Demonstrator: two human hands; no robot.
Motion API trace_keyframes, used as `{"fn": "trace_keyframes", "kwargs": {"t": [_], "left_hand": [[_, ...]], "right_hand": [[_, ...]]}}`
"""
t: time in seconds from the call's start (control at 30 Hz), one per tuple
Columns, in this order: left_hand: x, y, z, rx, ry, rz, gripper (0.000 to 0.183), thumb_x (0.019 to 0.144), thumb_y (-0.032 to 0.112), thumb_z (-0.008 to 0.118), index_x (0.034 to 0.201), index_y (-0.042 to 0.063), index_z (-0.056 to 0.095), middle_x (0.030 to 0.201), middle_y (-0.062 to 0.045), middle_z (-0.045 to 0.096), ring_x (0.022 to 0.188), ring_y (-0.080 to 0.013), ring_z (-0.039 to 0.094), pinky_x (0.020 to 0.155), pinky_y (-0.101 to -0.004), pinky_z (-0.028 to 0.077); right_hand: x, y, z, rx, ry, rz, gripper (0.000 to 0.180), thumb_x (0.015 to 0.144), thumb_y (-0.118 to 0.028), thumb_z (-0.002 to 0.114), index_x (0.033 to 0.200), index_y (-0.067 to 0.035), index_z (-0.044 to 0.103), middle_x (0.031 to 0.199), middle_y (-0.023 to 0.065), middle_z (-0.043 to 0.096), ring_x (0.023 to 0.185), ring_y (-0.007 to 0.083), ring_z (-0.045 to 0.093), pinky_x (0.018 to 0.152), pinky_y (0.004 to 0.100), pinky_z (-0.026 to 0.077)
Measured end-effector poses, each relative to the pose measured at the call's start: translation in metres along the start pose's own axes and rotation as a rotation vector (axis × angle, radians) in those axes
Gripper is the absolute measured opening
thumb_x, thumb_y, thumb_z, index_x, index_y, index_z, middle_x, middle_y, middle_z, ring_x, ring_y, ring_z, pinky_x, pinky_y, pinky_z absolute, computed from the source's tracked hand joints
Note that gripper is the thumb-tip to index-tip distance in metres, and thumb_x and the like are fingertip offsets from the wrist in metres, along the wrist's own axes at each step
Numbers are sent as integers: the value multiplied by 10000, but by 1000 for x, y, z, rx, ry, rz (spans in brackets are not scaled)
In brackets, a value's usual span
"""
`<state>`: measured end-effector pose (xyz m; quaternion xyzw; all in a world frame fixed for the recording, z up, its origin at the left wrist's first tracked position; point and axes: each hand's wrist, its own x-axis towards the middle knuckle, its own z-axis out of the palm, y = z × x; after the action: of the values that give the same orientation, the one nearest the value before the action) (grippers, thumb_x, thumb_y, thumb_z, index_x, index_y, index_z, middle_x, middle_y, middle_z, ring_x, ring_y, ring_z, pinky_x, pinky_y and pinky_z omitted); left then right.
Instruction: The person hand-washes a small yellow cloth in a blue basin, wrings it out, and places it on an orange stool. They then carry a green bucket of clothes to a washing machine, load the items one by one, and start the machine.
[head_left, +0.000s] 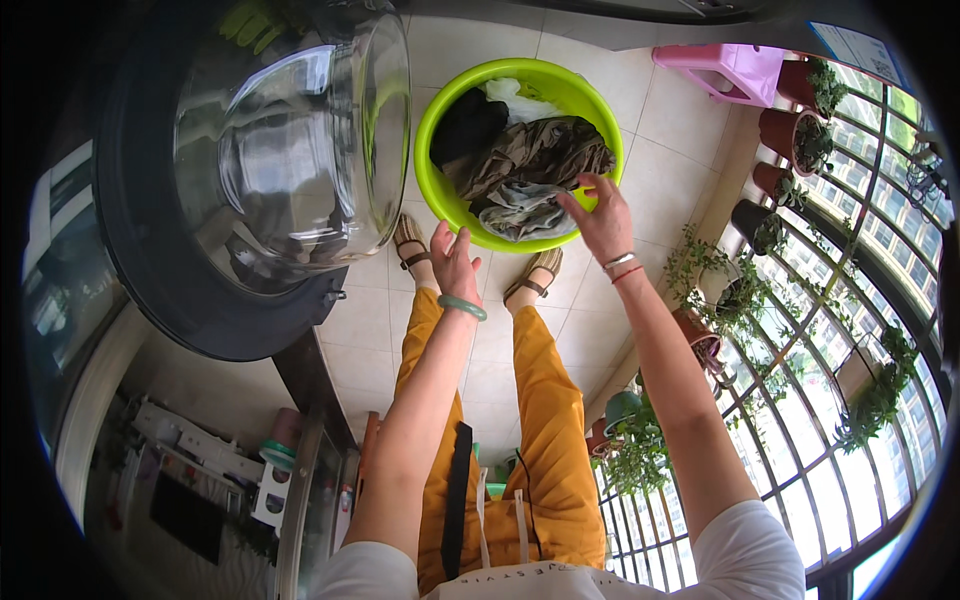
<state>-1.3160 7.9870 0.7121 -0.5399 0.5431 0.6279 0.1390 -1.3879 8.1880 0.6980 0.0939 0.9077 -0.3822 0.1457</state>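
A lime-green plastic basin (517, 66) stands on the tiled floor in front of my feet. Inside it lie a black garment (469, 127), a white cloth (517, 101), a crumpled brown garment (540, 150) and a grey patterned cloth (525, 210). My left hand (454, 262) hovers by the basin's near left rim, fingers apart and holding nothing. Over the near right rim, beside the grey cloth, is my right hand (602, 221) with its thumb and fingers spread. Whether its fingertips touch the cloth is hard to tell.
An open washing machine door (217, 330) with a bulging glass bowl (277, 165) juts in from the left, close to the basin. At the right, a pink plastic stool (739, 67) and several potted plants (795, 139) line the barred window (832, 300).
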Motion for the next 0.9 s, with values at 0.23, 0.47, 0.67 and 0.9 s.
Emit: {"fn": "trace_keyframes", "kwargs": {"t": [0.23, 0.47, 0.67, 0.9], "left_hand": [[-31, -6, 28, -128, -242, -242, 668, 881, 383, 594, 1417, 174, 256, 1413, -97, 310, 1265, -269, 338, 913, -507, 430], [-64, 39, 17, -493, -752, -311, 554, 907, 502, 481, 1330, 154, 400, 1298, -42, 465, 1190, -210, 443, 957, -456, 412], [-95, 51, -3, -351, -576, -34, 281, 944, 229, 447, 1116, 48, 577, 993, -39, 651, 840, -154, 640, 770, -292, 522], [-190, 77, 3, 79, -548, 372, 306, 878, 152, 570, 1144, 2, 540, 1074, -95, 621, 958, -164, 589, 815, -283, 472]], "right_hand": [[-37, 2, 42, -30, 36, 111, 564, 665, -185, 737, 1170, -33, 538, 1000, 160, 598, 921, 348, 584, 809, 388, 483], [-100, -86, -30, 351, 13, 68, 453, 665, -133, 715, 1083, -15, 583, 1034, 158, 564, 919, 332, 576, 766, 381, 476], [-151, -117, -83, 609, -78, 117, 719, 725, -309, 776, 1309, -77, 428, 1288, 125, 453, 1164, 252, 477, 871, 351, 463], [-155, -180, -108, 1060, -6, 98, 737, 796, -131, 720, 1416, -82, 324, 1351, 138, 427, 1188, 193, 463, 988, 302, 387]]}}
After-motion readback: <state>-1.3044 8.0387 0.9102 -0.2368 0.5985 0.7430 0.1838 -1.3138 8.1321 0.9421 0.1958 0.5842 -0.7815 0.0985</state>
